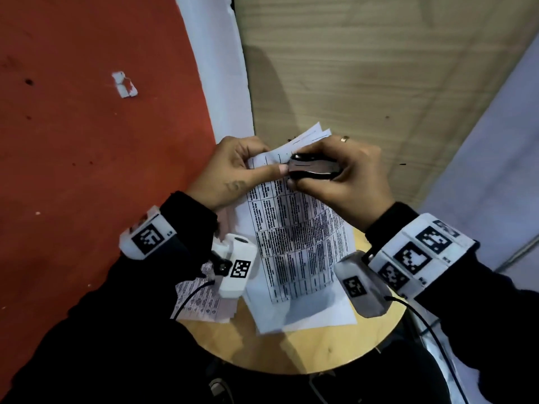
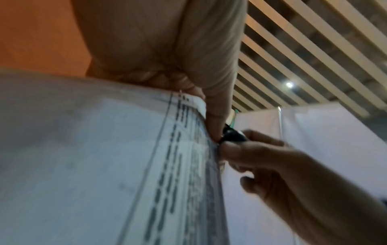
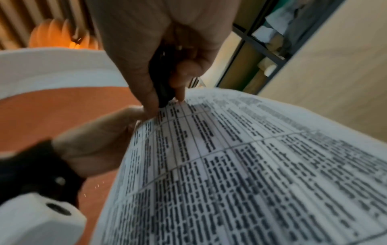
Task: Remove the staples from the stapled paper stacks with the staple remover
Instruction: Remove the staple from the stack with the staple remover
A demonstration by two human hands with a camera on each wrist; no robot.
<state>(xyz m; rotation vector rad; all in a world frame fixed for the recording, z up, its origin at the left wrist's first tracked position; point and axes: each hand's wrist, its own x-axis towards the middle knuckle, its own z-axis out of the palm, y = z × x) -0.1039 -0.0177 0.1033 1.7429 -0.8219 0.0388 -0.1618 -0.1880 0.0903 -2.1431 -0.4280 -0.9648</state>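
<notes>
A stapled paper stack (image 1: pixel 300 243) printed with a table is lifted off the round wooden stool (image 1: pixel 291 351). My left hand (image 1: pixel 233 170) pinches its top corner, thumb on the printed side. My right hand (image 1: pixel 344 176) grips a black staple remover (image 1: pixel 313 170) whose tip sits at that corner, right beside the left thumb. In the left wrist view the remover (image 2: pixel 233 136) shows as a dark tip at the paper edge (image 2: pixel 146 165). In the right wrist view the remover (image 3: pixel 162 82) is held between thumb and fingers above the sheet (image 3: pixel 240 174). The staple itself is hidden.
More printed sheets (image 1: pixel 198 301) lie on the stool under my left wrist. A torn white scrap (image 1: pixel 124 84) lies on the red floor (image 1: pixel 87 170). A wooden panel (image 1: pixel 364 68) and a white partition (image 1: pixel 495 141) stand beyond the stool.
</notes>
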